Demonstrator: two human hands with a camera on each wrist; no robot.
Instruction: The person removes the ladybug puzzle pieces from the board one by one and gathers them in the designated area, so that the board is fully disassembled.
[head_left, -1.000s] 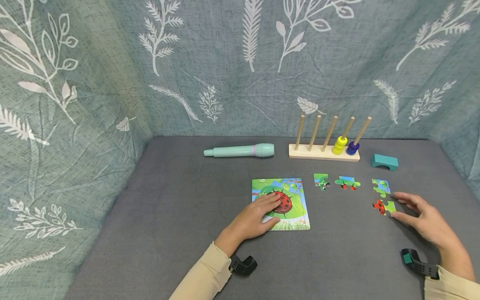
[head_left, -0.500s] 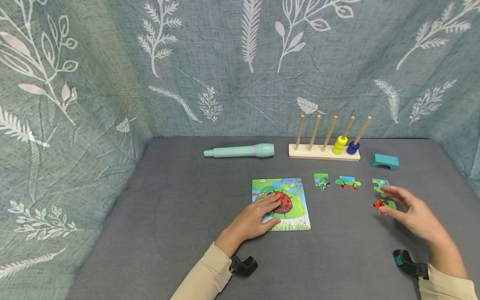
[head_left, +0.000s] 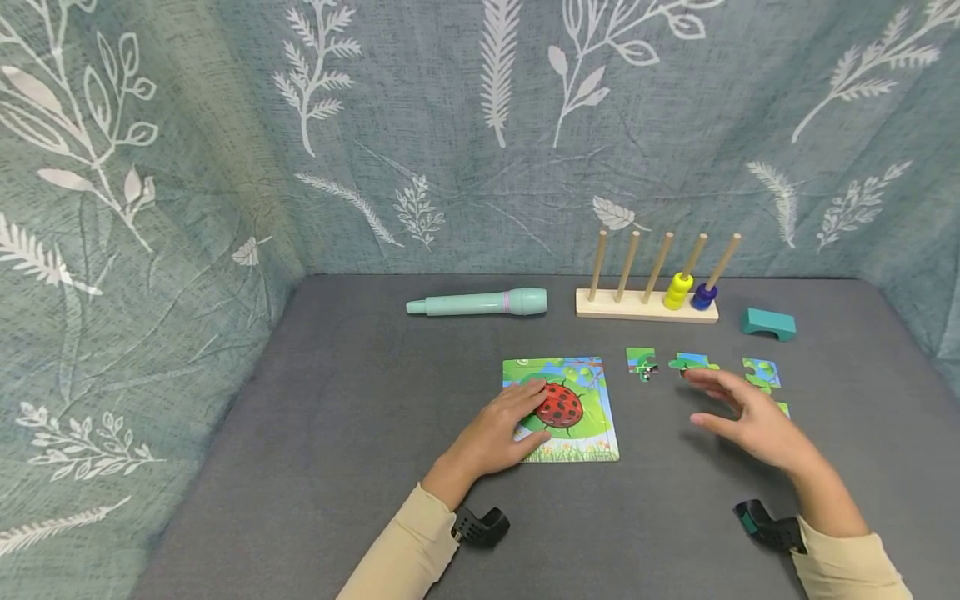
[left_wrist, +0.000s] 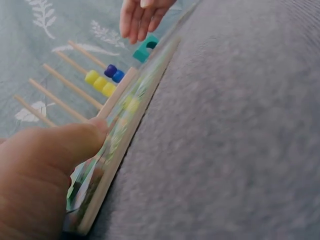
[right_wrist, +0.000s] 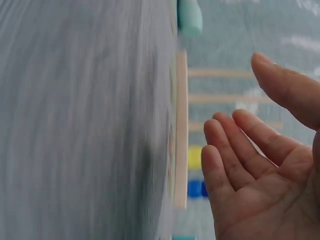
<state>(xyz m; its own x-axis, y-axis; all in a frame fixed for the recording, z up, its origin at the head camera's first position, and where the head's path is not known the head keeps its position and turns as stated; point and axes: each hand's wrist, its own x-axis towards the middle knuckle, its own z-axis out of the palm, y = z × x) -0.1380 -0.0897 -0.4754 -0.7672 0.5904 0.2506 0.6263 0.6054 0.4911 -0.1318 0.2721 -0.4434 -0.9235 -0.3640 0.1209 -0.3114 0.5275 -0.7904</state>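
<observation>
Square green wooden-looking ladybird puzzle (head_left: 576,407) looks light, stiff, best edge-held; left grip (head_left: 492,428) rests spread atop, right grip (head_left: 759,428) hovers spread.

On the dark grey worktop (head_left: 337,417), my left hand (head_left: 489,427) rests on the flat square green ladybird board (head_left: 592,412); multicoloured flat jigsaw pieces (head_left: 638,359) lie to its right, with my right hand (head_left: 757,423) near them. Behind the pieces stands a pale wooden five-peg rack (head_left: 637,306), between a long mint-green cylinder (head_left: 476,303) on its left and a teal arched block (head_left: 769,322) on its right.
</observation>
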